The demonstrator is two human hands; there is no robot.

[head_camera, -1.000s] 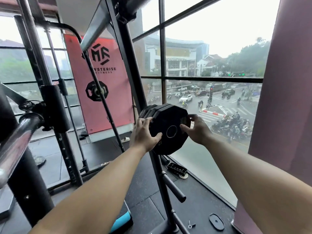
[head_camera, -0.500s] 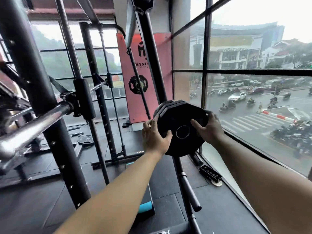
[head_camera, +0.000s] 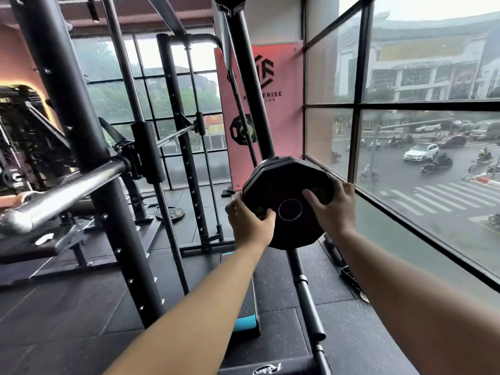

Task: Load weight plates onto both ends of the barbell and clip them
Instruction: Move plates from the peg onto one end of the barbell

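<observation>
Plate [head_camera: 284, 182] is being gripped at its rim by left hand [head_camera: 250, 226] and right hand [head_camera: 331, 209], bar [head_camera: 67, 193] lying leftward, nearer the left.

Both bare forearms stretch forward and up, nearly straight, converging on the black, many-sided rubber weight plate with a round centre hole [head_camera: 286, 180]. The left hand [head_camera: 251, 226] grips the plate's lower left rim, its thumb pressed on the near face and its fingers curled behind the edge. The right hand [head_camera: 334, 212] clasps the plate's right rim, thumb lying across the near face beside the hole, wrist slightly bent.
</observation>
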